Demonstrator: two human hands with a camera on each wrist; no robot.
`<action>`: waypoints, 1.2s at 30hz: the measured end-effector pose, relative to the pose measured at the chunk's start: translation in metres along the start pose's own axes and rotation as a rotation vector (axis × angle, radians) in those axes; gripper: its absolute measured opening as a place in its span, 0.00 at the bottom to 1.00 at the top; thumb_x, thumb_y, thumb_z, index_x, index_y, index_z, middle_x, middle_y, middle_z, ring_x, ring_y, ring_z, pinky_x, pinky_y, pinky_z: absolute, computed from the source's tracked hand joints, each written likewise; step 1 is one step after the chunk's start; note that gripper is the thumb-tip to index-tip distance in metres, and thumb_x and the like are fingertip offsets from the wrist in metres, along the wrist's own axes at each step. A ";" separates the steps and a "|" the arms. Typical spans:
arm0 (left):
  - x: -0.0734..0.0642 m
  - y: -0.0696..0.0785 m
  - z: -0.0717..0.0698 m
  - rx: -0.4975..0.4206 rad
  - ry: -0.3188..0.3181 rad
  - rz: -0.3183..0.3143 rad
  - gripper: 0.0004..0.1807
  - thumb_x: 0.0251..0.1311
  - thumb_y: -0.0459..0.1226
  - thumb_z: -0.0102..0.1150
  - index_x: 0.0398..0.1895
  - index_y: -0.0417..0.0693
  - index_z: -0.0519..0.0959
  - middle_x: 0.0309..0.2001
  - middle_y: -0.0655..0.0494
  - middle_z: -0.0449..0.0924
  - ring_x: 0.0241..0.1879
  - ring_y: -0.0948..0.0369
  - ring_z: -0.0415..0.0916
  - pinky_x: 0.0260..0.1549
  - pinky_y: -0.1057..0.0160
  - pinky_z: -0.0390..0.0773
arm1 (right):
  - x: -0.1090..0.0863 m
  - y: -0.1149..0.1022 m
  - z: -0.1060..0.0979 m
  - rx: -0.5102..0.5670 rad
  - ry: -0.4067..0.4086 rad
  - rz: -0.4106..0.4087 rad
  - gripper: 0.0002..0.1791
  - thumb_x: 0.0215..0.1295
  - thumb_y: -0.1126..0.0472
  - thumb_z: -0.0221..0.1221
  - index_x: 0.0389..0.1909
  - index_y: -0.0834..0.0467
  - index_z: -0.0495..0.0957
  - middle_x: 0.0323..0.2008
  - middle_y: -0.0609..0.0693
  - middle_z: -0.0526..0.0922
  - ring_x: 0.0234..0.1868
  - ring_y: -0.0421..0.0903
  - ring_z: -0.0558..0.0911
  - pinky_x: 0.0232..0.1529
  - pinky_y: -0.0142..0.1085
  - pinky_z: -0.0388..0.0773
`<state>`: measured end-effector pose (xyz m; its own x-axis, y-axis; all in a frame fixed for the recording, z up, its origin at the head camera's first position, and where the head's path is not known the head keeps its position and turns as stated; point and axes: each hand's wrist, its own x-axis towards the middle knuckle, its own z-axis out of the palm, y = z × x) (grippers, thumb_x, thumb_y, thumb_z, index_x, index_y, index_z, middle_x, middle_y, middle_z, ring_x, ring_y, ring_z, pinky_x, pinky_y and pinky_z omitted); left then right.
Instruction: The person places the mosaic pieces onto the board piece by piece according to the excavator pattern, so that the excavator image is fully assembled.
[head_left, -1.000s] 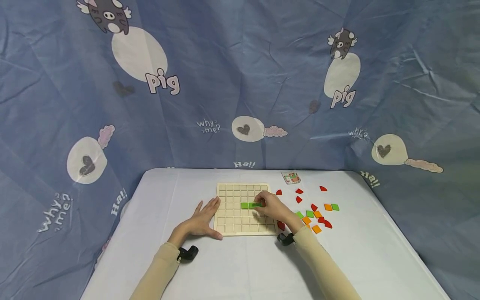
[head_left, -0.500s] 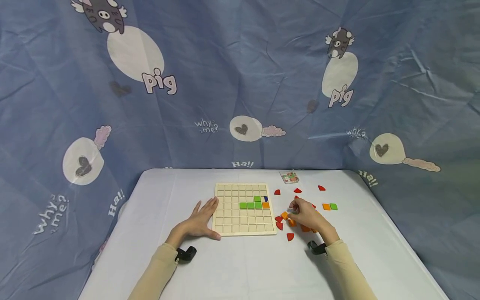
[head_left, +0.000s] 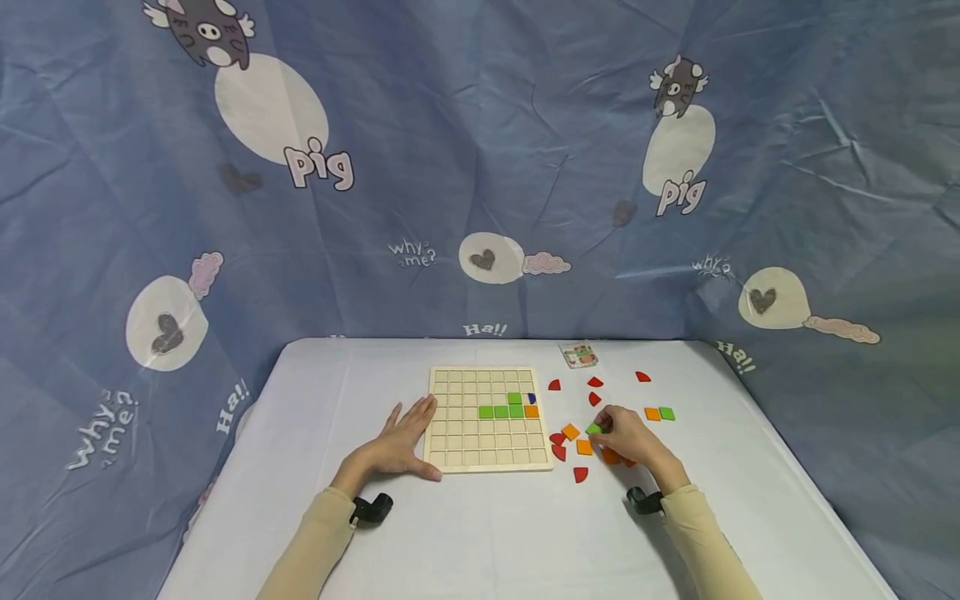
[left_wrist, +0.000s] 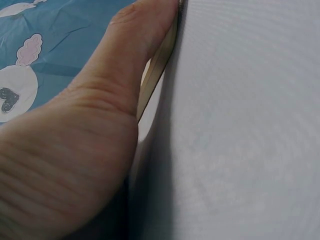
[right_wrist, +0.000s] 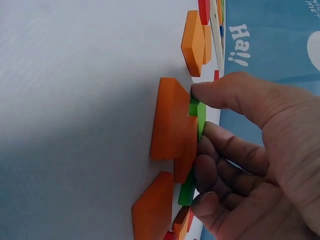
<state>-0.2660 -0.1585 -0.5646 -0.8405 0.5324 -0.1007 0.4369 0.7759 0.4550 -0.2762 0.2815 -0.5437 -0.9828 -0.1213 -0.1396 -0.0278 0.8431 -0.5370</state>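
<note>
On the white table lies a wooden grid board. Its right part carries several green square tiles, one orange tile and a small blue piece. My left hand rests with spread fingers along the board's left edge, thumb at the near corner. To the right of the board, my right hand pinches a green square tile between thumb and index finger, low among the loose pieces. In the right wrist view, orange tiles stand out in front of that green tile and partly hide it.
Red quarter-round pieces and orange squares are scattered right of the board. Farther right, an orange tile and a green tile lie side by side. A printed card lies at the back.
My right hand has left the board and moved right to the loose pieces, where a green tile now shows at its fingertips. The left hand keeps its place at the board.
</note>
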 end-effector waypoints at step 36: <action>0.003 -0.004 0.001 0.018 -0.019 -0.013 0.76 0.35 0.72 0.65 0.77 0.40 0.36 0.78 0.46 0.31 0.78 0.50 0.30 0.72 0.41 0.25 | 0.086 -0.136 0.067 -0.044 -0.040 -0.546 0.11 0.58 0.59 0.68 0.41 0.57 0.83 0.35 0.46 0.80 0.32 0.38 0.75 0.35 0.30 0.76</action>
<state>-0.2699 -0.1596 -0.5681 -0.8398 0.5288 -0.1233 0.4323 0.7885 0.4375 -0.3444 0.1215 -0.5383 -0.8155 -0.5666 0.1181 -0.5406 0.6727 -0.5053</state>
